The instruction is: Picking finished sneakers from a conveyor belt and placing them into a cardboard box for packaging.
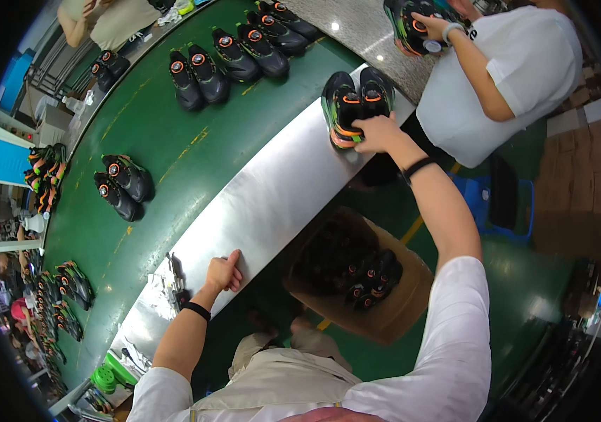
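My right hand (pixel 379 133) reaches far out and grips the heel end of a pair of black sneakers (pixel 343 102) with orange and green trim. The pair sits at the far end of a shiny metal ledge (pixel 265 183), soles down. My fingertips on the sneakers are partly hidden. Nearer to me, my left hand (pixel 226 273) rests at the ledge's front edge, fingers curled, thumb sticking out, with no object visible in it. Beside it lie small metal tools (pixel 174 281).
A green belt (pixel 181 148) carries several more sneaker pairs, one being a dark pair (pixel 123 187). Below the ledge stands a cardboard box (pixel 392 313) with black shoe parts. A co-worker (pixel 497 84) at the right holds a sneaker (pixel 413 28). A blue stool (pixel 480 204) stands behind.
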A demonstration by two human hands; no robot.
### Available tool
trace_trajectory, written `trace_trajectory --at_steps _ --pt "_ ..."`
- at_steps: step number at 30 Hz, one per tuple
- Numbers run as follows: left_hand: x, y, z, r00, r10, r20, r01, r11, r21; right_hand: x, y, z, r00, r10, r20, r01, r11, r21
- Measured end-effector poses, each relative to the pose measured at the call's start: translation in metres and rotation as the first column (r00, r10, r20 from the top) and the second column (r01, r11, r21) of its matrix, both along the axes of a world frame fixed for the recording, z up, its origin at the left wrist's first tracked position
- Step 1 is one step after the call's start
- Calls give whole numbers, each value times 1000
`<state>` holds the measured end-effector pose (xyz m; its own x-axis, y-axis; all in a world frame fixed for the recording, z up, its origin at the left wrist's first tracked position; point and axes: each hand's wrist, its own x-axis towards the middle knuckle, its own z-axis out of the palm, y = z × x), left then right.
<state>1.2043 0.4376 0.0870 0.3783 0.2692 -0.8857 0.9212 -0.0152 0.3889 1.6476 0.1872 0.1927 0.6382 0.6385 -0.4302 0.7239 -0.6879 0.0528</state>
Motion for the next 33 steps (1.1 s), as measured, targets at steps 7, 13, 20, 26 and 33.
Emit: trace_trajectory --at_steps 7,13,20,26,33 --pt "-15 -13 -49 997 45 62 -45 999 6 -52 -35 -56 990 44 -133 0 949 314" --pt "-17 -42 -68 998 44 37 -44 999 7 -256 -196 -94 977 -96 -190 166 901 401" --pt "-27 -61 -95 1000 23 22 -23 999 35 -411 -241 -277 626 -432 -649 653 746 132" --pt "-30 -58 -139 999 35 31 -37 996 79 -440 -184 -416 634 -507 -584 600 799 -42" --pt "-62 -90 -148 995 52 84 -55 998 33 -517 -197 -483 751 -328 -573 457 885 92"
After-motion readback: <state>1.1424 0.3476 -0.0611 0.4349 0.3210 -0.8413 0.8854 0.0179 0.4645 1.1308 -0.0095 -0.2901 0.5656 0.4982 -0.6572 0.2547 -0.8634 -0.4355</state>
